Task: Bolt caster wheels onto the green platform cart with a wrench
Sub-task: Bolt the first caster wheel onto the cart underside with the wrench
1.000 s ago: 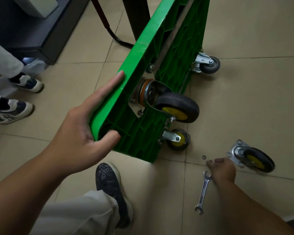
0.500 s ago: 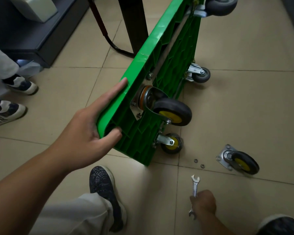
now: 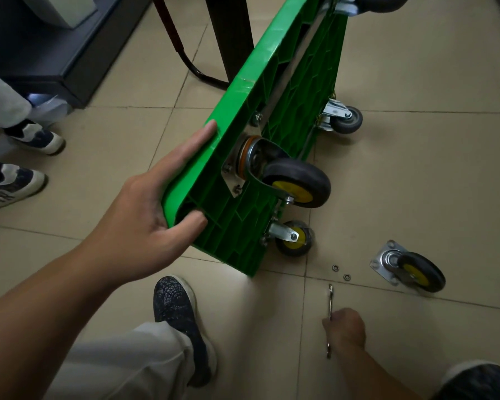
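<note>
Wrench (image 3: pixel 330 301) in right hand (image 3: pixel 345 327), cart (image 3: pixel 237 99) in left hand (image 3: pixel 145 226), washers (image 3: pixel 335 267) (two)

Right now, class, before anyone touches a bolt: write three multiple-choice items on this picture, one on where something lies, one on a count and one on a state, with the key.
1. Where does the loose caster lie?
A. on the floor tiles, apart from the green cart
B. bolted to the cart's top corner
C. on top of a shoe

2. How many small metal rings lie between that caster and the wrench?
A. one
B. two
C. five

3. What is the right hand doing?
A. resting flat on the tiles
B. turning a bolt on the cart
C. gripping the wrench

Key:
1 A: the caster lies on its side on the tiles, clear of the cart.
2 B: two rings show close together.
3 C: its fingers curl round the wrench's handle.
</note>
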